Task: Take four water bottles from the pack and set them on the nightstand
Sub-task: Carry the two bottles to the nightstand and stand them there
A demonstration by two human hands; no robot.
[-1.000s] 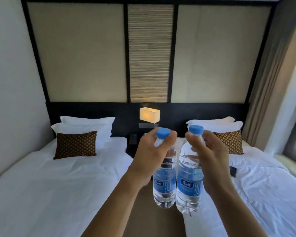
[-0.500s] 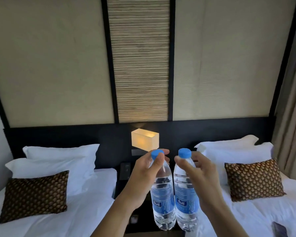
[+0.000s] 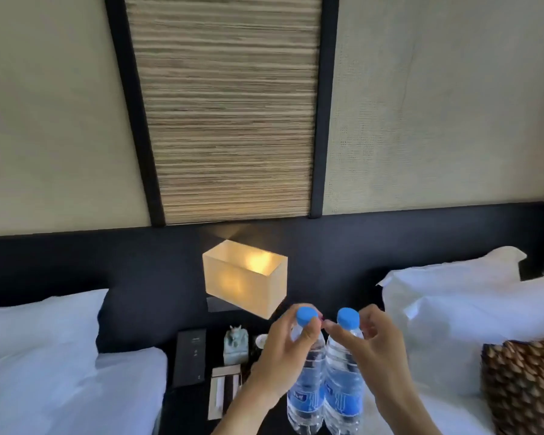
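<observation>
I hold two clear water bottles with blue caps and blue labels, side by side and upright, above the dark nightstand (image 3: 187, 412) between the two beds. My left hand (image 3: 280, 356) grips the neck of the left bottle (image 3: 307, 400). My right hand (image 3: 372, 350) grips the neck of the right bottle (image 3: 343, 400). The two bottles touch each other. The bottle bottoms hang near the lower frame edge, over the nightstand's right part. The pack is out of view.
On the nightstand lie a black panel (image 3: 190, 357), a small green figurine (image 3: 236, 345), a white card stand (image 3: 223, 390) and a small white cup (image 3: 261, 340). A lit box lamp (image 3: 244, 282) hangs above. White pillows (image 3: 471, 309) and a brown cushion (image 3: 522, 384) flank it.
I have moved closer to the nightstand between the beds, and the view has tilted down onto its top. Both bottles stay in my hands and are now lower over the nightstand.
</observation>
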